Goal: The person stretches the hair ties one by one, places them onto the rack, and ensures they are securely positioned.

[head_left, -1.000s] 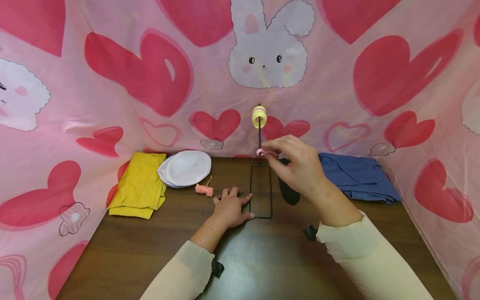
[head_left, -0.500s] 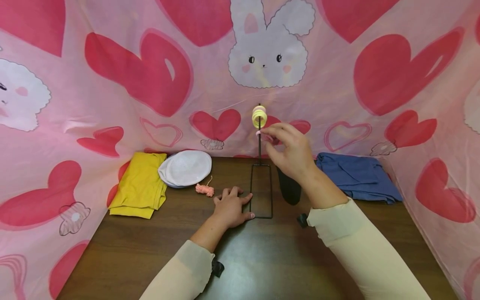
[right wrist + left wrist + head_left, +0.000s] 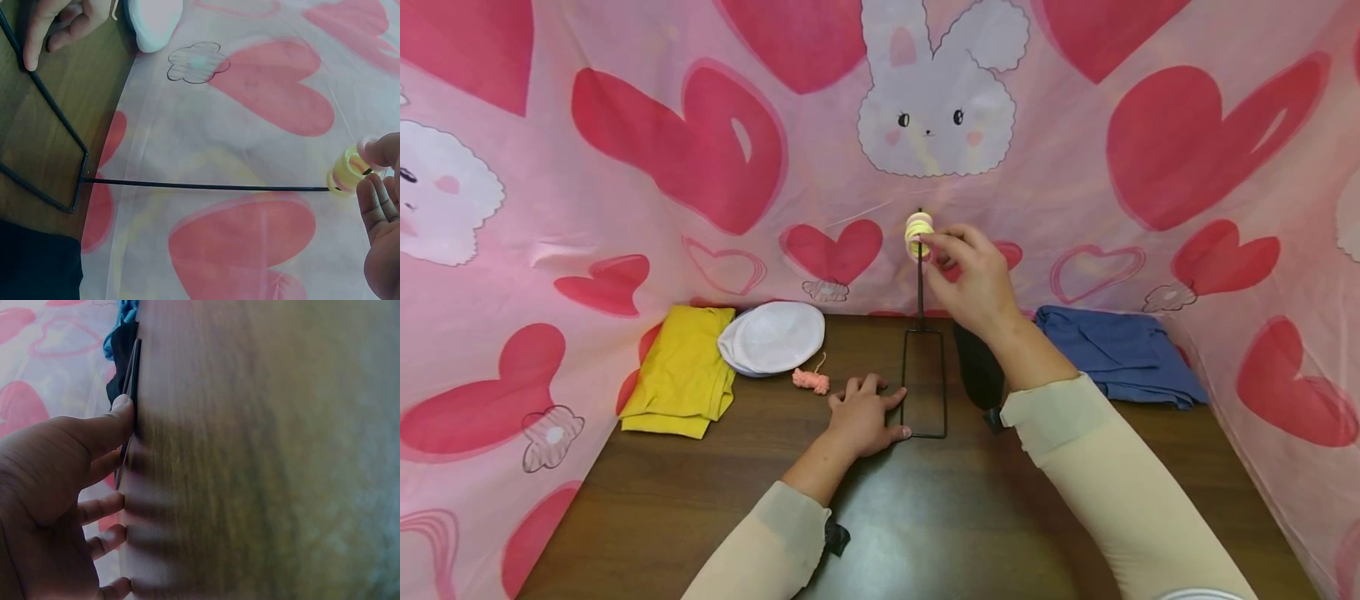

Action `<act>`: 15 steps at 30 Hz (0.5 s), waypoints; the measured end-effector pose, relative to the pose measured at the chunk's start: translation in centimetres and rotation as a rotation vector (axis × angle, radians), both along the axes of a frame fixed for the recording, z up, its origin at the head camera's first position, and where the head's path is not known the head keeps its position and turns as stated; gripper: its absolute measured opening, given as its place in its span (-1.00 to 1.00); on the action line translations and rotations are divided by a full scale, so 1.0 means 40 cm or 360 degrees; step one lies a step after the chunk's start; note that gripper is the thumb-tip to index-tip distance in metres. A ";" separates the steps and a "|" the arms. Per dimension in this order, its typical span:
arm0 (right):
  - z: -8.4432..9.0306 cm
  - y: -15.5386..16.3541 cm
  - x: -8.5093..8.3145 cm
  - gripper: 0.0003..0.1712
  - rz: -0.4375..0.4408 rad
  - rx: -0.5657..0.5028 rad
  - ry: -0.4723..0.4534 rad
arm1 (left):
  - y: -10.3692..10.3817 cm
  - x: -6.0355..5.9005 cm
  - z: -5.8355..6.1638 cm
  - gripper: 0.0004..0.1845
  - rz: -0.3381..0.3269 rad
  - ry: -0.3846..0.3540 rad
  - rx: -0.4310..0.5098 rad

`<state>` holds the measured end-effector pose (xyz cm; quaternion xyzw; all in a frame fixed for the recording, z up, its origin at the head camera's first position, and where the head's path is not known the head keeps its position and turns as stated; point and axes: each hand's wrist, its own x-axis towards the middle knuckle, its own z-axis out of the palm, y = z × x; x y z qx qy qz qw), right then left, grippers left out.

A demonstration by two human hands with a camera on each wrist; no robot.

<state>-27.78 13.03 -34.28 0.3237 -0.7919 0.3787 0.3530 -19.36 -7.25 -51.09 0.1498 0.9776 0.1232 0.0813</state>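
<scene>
A thin black wire stand (image 3: 921,287) has a rectangular base on the table and a tall upright rod. Several yellow and pink ring-shaped hair ties (image 3: 917,222) hang near its top. Right at these ties, my right hand (image 3: 973,279) pinches a pink hair tie (image 3: 367,147) between thumb and fingers; its fingers partly hide the tie. Down on the wooden table, my left hand (image 3: 861,417) lies with fingers spread. Its thumb and index finger touch the left side of the stand's base, as the left wrist view also shows around the black wire (image 3: 134,381).
Left of the stand lie folded yellow cloth (image 3: 681,371), a round white fabric item (image 3: 775,337) and a small coral yarn bundle (image 3: 811,382). To the right are a black cloth piece (image 3: 976,362), partly under my right forearm, and folded blue cloth (image 3: 1112,354). Heart-patterned pink fabric (image 3: 820,183) encloses the table.
My right hand has risen along the rod with the pink hair tie, from just above the base up to the hanging ties. The left hand stays on the base.
</scene>
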 end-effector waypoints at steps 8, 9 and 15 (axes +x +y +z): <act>-0.012 0.028 0.006 -0.58 -0.0029 -0.0023 -0.0086 | -0.002 0.002 0.003 -0.22 -0.0008 -0.0001 0.0006; -0.015 0.034 0.014 -0.57 -0.0033 -0.0023 -0.0100 | -0.003 0.003 0.005 -0.22 -0.0008 -0.0003 0.0005; -0.055 0.086 0.085 -0.54 -0.0061 0.0038 -0.0183 | -0.013 0.004 0.014 -0.22 -0.0004 -0.0015 0.0024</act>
